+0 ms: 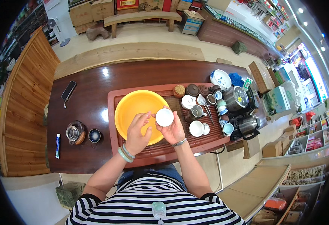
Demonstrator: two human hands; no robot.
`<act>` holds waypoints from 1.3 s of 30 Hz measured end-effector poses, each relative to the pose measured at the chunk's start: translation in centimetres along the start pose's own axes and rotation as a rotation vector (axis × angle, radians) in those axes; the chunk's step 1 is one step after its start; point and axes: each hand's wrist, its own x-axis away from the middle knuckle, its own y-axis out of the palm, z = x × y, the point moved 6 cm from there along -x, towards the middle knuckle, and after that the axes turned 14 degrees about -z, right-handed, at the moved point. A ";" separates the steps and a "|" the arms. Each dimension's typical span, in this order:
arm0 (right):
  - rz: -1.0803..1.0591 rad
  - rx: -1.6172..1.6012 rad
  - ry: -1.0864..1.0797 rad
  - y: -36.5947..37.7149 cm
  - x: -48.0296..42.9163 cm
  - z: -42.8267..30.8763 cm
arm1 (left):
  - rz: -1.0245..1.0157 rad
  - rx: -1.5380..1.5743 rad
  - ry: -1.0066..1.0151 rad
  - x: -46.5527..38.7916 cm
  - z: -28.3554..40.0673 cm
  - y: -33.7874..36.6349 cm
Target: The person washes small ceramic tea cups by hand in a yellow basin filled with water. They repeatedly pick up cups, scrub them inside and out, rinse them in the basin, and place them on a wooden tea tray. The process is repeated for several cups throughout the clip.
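My right hand (174, 132) holds a small round white piece of teaware (164, 117), perhaps a cup or a lid, with its pale round face turned up towards me. To its left, my left hand (137, 130) has its fingers apart and nothing in them. Both hands are over the near right part of a yellow plastic basin (133, 97), which stands on a reddish-brown tea tray (114, 152). Just right of my right hand, a white cup (196, 128) sits on the tray's slats. A glass or metal pitcher (196, 111) and a white lidded bowl (188, 101) stand behind it.
Dark clay teapots (192, 90), metal tongs (209, 112) and stacked small cups (222, 107) crowd the tray's right side. Beyond stand a steel kettle (247, 123) and a steel pot (236, 98). At left lie a glass teapot (74, 133), dark bowl (94, 135), phone (68, 90) and toothpaste tube (58, 146).
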 end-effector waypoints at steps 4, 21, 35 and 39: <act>-0.013 0.020 -0.044 -1.2 0.5 0.4 | -0.062 -0.290 0.099 0.0 1.0 0.4; 0.340 0.653 0.552 -8.4 -2.1 2.4 | -0.075 -0.210 -0.007 -1.8 -3.6 7.4; 0.416 1.113 0.224 -7.1 -3.2 -1.7 | 0.028 0.338 -0.155 -5.2 -7.6 9.4; 0.494 1.726 0.074 -4.2 -3.7 -4.8 | 0.025 0.637 -0.381 -6.6 -9.8 9.1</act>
